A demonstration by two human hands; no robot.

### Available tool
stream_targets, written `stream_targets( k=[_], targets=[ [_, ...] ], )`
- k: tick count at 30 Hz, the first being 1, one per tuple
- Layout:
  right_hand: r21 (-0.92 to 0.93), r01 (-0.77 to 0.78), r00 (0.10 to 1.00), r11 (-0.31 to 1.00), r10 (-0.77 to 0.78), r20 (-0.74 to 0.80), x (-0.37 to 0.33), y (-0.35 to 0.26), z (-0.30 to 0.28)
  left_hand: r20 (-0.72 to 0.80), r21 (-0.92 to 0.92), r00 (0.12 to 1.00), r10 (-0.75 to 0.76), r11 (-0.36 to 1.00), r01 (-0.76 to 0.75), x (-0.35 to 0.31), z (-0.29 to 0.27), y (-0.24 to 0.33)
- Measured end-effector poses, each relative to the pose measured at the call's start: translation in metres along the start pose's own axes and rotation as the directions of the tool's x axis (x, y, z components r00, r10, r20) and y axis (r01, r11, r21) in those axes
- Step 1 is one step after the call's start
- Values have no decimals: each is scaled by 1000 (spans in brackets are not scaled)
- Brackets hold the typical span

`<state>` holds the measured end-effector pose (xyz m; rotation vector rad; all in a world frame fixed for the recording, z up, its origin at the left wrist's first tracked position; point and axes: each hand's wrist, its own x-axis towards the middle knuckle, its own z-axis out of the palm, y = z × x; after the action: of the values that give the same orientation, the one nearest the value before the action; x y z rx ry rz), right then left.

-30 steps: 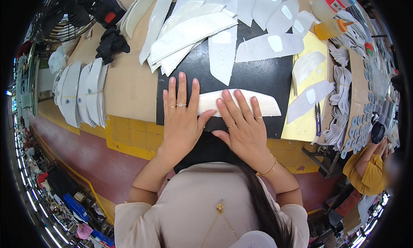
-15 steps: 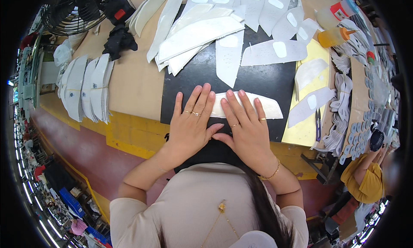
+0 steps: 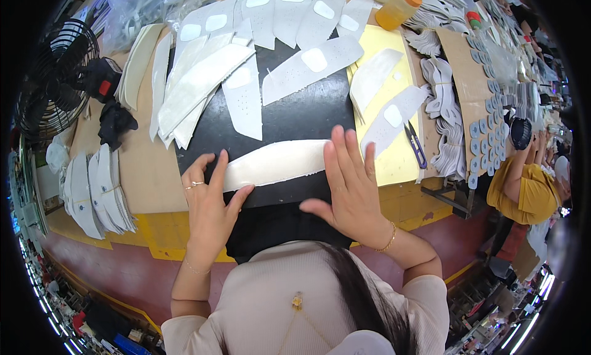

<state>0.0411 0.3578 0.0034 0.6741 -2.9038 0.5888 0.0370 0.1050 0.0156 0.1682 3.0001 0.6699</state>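
- White strip [image 3: 274,164] lies flat on the black mat [image 3: 308,115], pinned at both ends.
- My left hand [image 3: 209,207] presses its left end, fingers spread and flat, gripping nothing.
- My right hand [image 3: 351,182] is spread flat over the right end.
- I judge this a smoothing step; next calls for even pressure.
- Scissors [image 3: 415,145] lie just right, on the yellow sheet [image 3: 394,164] on the table [image 3: 154,182].

One fan [image 3: 52,87], one orange squeeze bottle [image 3: 399,9], one pair of scissors [image 3: 415,144], two hands.

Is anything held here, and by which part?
Nothing is lifted: both hands, left hand and right hand, press flat on the two ends of the white strip.
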Motion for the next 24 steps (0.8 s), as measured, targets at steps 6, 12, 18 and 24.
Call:
stream_targets(
  k=[6, 12, 18, 24],
  targets=[
    [36, 12, 992, 999, -16, 127, 8, 1, 3, -29, -95, 1000, 10, 995, -13, 2, -6, 5],
    [656, 84, 996, 750, -49, -72, 25, -25, 0, 471, -851, 857, -212, 148, 504, 6, -14, -6],
    [798, -17, 999, 602, 38, -7, 41, -51, 20, 527, -806, 849, 28, -300, 510, 6, -4, -20],
    [879, -187, 982, 440, 101, 159, 41, -45, 17, 465, -875, 884, 44, -128, 467, 2, -8, 3]
  ],
)
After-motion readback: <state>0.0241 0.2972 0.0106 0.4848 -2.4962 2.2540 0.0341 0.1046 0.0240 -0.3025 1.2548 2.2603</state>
